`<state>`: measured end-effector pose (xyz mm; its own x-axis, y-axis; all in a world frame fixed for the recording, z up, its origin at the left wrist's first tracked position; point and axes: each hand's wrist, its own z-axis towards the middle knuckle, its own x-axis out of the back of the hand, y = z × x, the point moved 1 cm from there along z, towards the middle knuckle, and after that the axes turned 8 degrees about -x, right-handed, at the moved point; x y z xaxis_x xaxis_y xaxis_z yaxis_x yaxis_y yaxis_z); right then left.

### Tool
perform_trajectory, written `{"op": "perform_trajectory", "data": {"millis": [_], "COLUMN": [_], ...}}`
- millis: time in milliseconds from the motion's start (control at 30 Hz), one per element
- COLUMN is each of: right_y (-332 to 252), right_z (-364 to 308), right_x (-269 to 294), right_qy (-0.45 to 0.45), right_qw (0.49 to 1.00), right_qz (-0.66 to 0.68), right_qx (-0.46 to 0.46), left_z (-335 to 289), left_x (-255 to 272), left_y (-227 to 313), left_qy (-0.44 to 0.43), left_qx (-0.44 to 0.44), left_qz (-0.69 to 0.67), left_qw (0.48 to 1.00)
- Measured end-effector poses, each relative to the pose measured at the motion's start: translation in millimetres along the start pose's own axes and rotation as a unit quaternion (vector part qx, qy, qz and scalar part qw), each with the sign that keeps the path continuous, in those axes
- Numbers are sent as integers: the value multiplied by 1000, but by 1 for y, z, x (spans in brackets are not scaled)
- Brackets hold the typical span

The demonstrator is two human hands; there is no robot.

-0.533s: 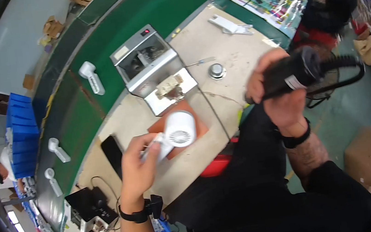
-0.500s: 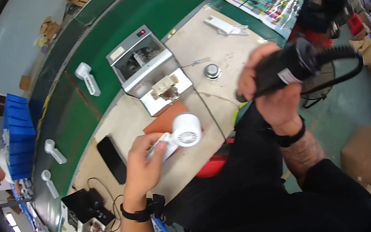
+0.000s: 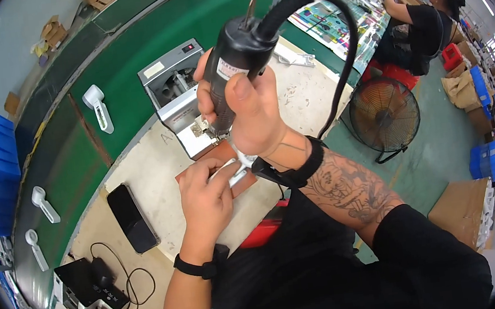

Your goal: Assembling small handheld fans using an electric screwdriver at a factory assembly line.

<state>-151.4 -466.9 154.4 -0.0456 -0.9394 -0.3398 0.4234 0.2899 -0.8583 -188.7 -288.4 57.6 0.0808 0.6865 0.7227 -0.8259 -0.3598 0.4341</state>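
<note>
A: What step is in hand?
B: It seems to be working on a fan with a screwdriver. The right grip (image 3: 258, 119) is wrapped snugly around a black electric screwdriver (image 3: 234, 46), with no gap. The screwdriver leans a bit and points down.

A: Where is the white hand fan (image 3: 237, 175)?
B: In the left grip (image 3: 203, 196), just below the screwdriver and over the orange pad (image 3: 245, 187) on the counter (image 3: 152, 157). That grip is curled in and pinches the fan. Much of the fan is hidden by the two grips.

A: Does the screwdriver touch it?
B: I can't tell. The right grip covers that spot.

A: What does the next move call for?
B: A still fan and a straight screwdriver, I think. The left grip would need to hold tight so nothing twists.

A: What else is near?
B: A grey screw feeder (image 3: 179, 112) stands just past the right grip, and a black phone (image 3: 132, 218) lies left of the left grip.
</note>
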Motion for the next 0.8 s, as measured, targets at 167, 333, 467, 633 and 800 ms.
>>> {"op": "perform_trajectory", "data": {"millis": [167,333,467,633,800], "right_y": [17,7,4,1,-6], "right_z": [1,-5,-15,-26,-30], "right_x": [-3,-4,2,8,4], "right_qy": [0,14,-7,-9,-3], "right_qw": [1000,998,996,996,996], "right_qz": [-2,-23,81,72,-53], "right_qx": [-14,-53,-40,-53,-72], "left_z": [5,-1,1,2,2], "left_x": [7,3,4,1,3], "left_y": [6,0,-2,-3,0], "left_qy": [2,6,7,8,-5], "left_qx": [0,7,34,31,34], "left_qz": [0,-6,-35,-29,-20], "left_qw": [1000,1000,999,999,999]}}
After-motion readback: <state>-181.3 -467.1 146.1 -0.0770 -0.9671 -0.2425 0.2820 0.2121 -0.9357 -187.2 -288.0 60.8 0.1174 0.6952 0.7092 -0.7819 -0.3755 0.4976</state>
